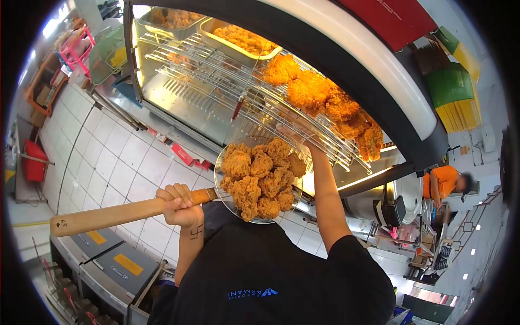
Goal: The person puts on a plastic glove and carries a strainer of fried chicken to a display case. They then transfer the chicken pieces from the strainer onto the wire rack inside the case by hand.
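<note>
Golden chicken (261,174) fills the strainer (297,190) in the left grip (182,204).

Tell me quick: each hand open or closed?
Left hand: closed around the long tan wooden handle.
Right hand: obscured by silver metal rack; can't tell.

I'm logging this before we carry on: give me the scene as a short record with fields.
Left grip: closed around the wooden handle
Strainer: heaped with brown fried pieces
Right grip: inside the display case, partly obscured by the wire rack; contact unclear
Rack load: orange fried pieces, yellow-rimmed tray
Nearby: person in orange, far right
</note>
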The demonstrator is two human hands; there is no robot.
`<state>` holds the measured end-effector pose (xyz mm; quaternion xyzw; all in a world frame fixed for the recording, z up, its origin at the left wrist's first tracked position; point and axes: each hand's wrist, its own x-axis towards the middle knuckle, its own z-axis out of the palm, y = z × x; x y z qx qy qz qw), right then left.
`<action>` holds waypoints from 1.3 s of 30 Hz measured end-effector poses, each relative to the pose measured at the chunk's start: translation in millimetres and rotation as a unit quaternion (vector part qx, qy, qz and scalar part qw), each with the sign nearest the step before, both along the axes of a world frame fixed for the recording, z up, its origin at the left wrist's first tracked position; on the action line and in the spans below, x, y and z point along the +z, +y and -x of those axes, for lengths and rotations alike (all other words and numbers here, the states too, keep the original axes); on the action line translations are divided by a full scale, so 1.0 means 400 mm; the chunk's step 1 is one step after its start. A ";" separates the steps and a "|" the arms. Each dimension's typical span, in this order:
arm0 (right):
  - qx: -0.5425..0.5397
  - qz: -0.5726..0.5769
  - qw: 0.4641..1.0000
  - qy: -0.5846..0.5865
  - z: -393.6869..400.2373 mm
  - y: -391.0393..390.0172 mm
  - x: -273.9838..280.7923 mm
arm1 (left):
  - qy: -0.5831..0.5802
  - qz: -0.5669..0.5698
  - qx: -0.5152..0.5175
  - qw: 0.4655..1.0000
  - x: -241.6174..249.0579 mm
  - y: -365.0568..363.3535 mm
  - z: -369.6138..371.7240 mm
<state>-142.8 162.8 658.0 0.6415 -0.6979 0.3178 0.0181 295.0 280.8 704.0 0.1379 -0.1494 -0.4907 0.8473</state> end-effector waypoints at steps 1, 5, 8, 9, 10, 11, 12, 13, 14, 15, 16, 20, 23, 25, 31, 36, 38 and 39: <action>-0.007 0.004 1.000 -0.006 0.003 -0.007 -0.005 | -0.002 0.001 0.002 1.000 0.000 0.000 0.001; -0.026 0.021 0.999 -0.033 0.019 -0.015 -0.032 | -0.004 0.001 0.001 1.000 0.004 0.003 0.004; -0.039 0.034 0.997 -0.050 0.033 -0.007 -0.043 | -0.007 0.004 -0.002 1.000 0.001 0.005 0.003; -0.041 0.038 0.997 -0.056 0.038 -0.006 -0.044 | -0.009 0.005 -0.001 1.000 0.002 0.004 0.003; -0.046 0.042 0.996 -0.063 0.045 0.003 -0.048 | -0.008 0.004 0.003 1.000 0.003 0.002 0.004; -0.048 0.043 0.996 -0.067 0.054 0.008 -0.050 | -0.007 0.001 0.006 1.000 0.004 0.002 0.006; -0.054 0.047 0.995 -0.073 0.062 0.013 -0.050 | -0.007 -0.003 0.007 1.000 0.004 0.004 0.008; -0.055 0.049 0.995 -0.073 0.068 0.014 -0.052 | -0.008 -0.001 0.003 1.000 0.002 0.006 0.007; -0.057 0.054 0.994 -0.074 0.073 0.022 -0.054 | -0.007 0.002 0.000 1.000 -0.002 0.005 0.005; -0.055 0.059 0.994 -0.074 0.070 0.040 -0.054 | -0.006 0.006 -0.002 1.000 -0.005 0.004 0.004; -0.052 0.069 0.994 -0.070 0.063 0.068 -0.056 | -0.009 0.005 -0.003 1.000 -0.002 0.004 0.006; -0.009 0.115 0.990 -0.077 -0.010 0.229 -0.048 | -0.010 -0.005 0.002 1.000 0.007 0.007 0.007; -0.015 -0.054 0.975 -0.213 -0.080 0.339 0.043 | -0.009 -0.003 0.006 1.000 0.011 0.007 0.009; -0.013 -0.115 0.984 -0.138 -0.108 0.359 0.059 | -0.014 0.002 0.006 1.000 0.016 0.007 0.006; -0.036 -0.149 0.965 -0.213 -0.168 0.373 0.043 | -0.015 0.002 0.011 1.000 0.011 0.007 0.016; -0.121 -0.055 0.969 -0.208 -0.250 0.353 0.082 | -0.010 -0.004 0.020 1.000 -0.009 0.011 0.010; -0.141 -0.053 0.957 -0.246 -0.243 0.358 0.051 | -0.007 -0.010 0.024 1.000 -0.014 0.018 0.006; -0.145 -0.080 0.942 -0.292 -0.244 0.352 0.056 | -0.005 -0.014 0.027 1.000 -0.018 0.017 0.006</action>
